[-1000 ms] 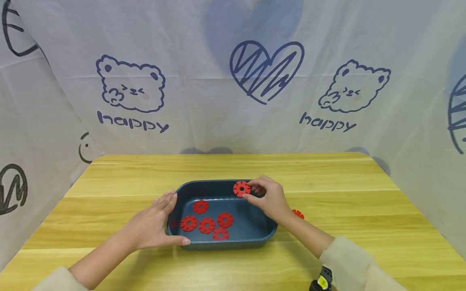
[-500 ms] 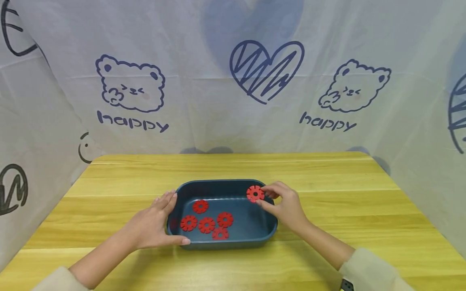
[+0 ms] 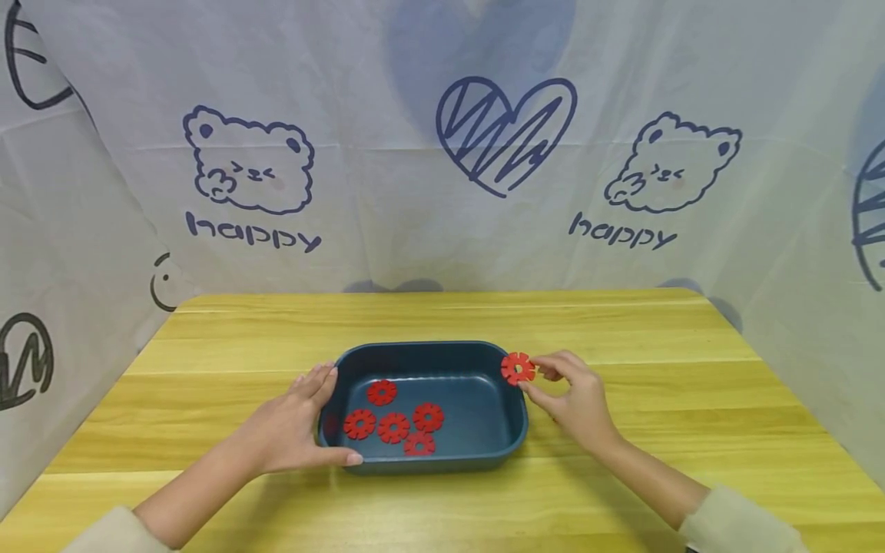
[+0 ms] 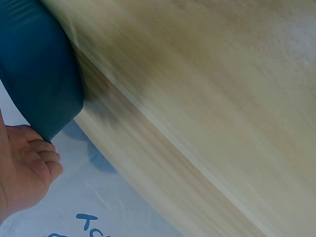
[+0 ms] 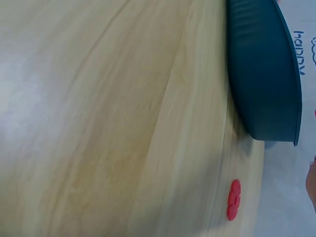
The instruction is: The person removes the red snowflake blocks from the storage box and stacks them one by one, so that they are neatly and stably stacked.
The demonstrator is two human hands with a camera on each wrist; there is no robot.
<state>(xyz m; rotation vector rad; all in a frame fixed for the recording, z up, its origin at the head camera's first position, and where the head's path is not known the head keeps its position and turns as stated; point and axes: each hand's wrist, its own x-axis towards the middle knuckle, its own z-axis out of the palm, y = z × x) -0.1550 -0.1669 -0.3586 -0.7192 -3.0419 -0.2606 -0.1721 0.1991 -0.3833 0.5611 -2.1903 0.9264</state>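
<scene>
A dark blue oval tub (image 3: 477,411) stands on the table. My left hand (image 3: 286,430) holds its left end, thumb along the front rim and fingers at the far left corner; those fingers (image 4: 47,155) look bent at the rim in the left wrist view. My right hand (image 3: 581,399) pinches a red notched snowflake disc (image 3: 508,372) by its edge, above the tub's right rim. Inside the tub, several similar red discs (image 3: 350,425) lie flat, mostly toward the left. A few overlapping red discs (image 5: 233,200) lie on the table right of the tub, hidden by my right hand in the head view.
The light wooden table (image 3: 242,338) surrounds the tub. A white cloth (image 3: 380,223) with blue drawings hangs behind it and along both sides.
My right hand has moved right with the pinched disc, from over the tub's inside to its right rim. My left hand, the tub and the discs in it stay put.
</scene>
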